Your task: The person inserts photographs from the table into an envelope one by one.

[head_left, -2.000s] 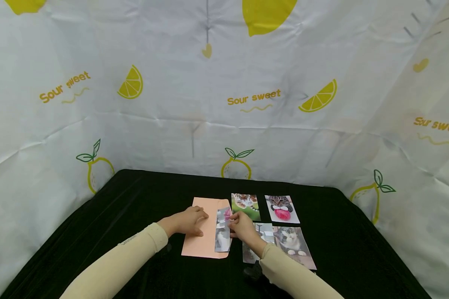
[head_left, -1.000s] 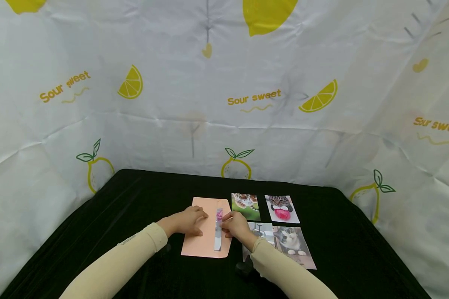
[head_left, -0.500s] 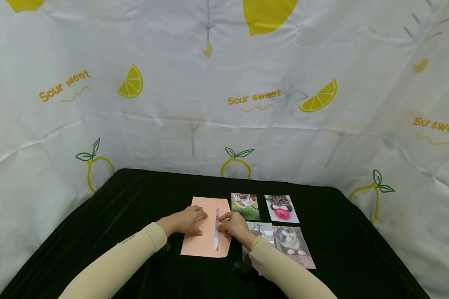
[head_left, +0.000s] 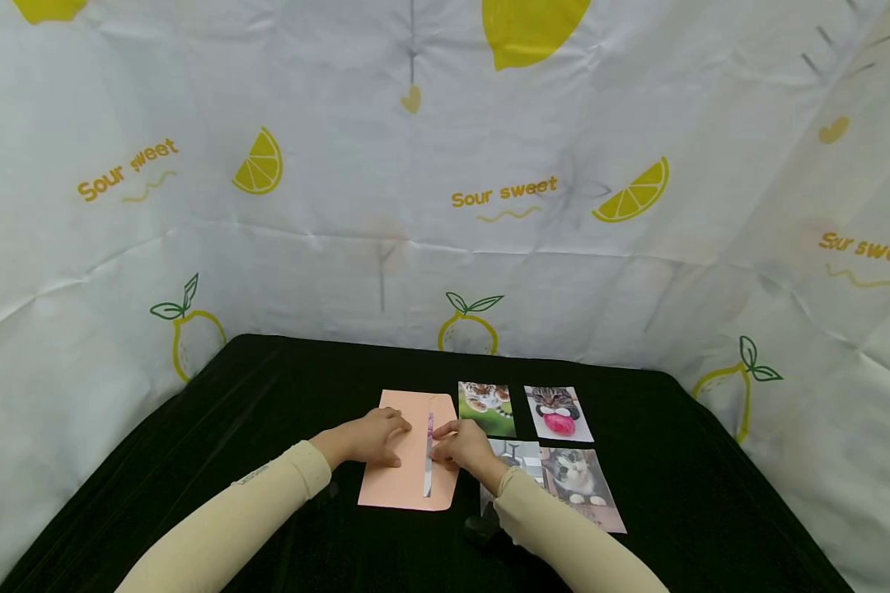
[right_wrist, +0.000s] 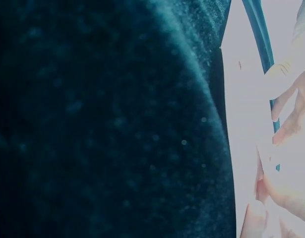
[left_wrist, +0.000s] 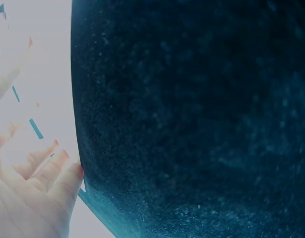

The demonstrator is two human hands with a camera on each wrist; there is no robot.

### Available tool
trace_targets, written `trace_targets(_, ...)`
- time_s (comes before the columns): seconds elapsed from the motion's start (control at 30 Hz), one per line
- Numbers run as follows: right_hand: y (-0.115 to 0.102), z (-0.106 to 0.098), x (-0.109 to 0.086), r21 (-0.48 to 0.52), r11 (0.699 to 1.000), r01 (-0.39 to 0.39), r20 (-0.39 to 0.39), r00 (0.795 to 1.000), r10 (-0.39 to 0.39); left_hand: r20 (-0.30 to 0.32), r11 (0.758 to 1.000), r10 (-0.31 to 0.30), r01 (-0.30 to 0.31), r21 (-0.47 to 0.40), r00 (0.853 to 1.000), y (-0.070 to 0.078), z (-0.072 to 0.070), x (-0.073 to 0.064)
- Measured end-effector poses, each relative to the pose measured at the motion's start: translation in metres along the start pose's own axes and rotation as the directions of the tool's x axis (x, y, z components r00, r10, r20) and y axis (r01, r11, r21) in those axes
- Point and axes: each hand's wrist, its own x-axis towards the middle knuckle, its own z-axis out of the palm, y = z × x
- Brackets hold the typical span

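A pink envelope (head_left: 389,490) lies flat on the dark cloth, its flap side to the right. Only a narrow strip of a photo print (head_left: 428,478) shows at the envelope's mouth; the rest is hidden inside. My left hand (head_left: 367,436) rests on the envelope's left half, fingers spread. With thumb and fingertips, my right hand (head_left: 467,449) pinches the strip's right edge, over the flap. In the left wrist view the left hand (left_wrist: 38,193) reaches over the pale, overexposed envelope; the right wrist view catches the right fingers (right_wrist: 286,193) beside it.
Right of the envelope lie a tiger print (head_left: 487,412), a cat print with a pink ball (head_left: 559,414) and a grey-and-white cat print (head_left: 580,490). Another print (head_left: 519,457) is partly under my right forearm. A lemon-patterned white curtain (head_left: 341,288) stands behind the table.
Over two seconds the photo has slid leftward into the envelope, from a wide piece to a thin strip, with my right hand following. My left hand has stayed put.
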Motion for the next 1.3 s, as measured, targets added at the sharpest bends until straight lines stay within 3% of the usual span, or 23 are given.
trace_targets(0.7, -0.002, 0.003, 0.002, -0.068, 0.998, -0.009, 0.008, 1.0, 0.01, -0.011, 1.0, 0.006, -0.006, -0.008, 1.0, -0.001, 0.001, -0.001)
trace_targets(1.1, -0.002, -0.007, 0.0, 0.085, 0.996, 0.019, 0.001, 1.0, -0.019, -0.011, 1.0, -0.005, 0.005, -0.008, 1.0, 0.0, 0.0, -0.003)
trace_targets(1.3, -0.006, -0.024, -0.008, 0.182, 0.982, 0.056, 0.031, 0.998, -0.062, -0.012, 1.0, -0.011, 0.011, -0.013, 1.0, 0.001, 0.0, -0.002)
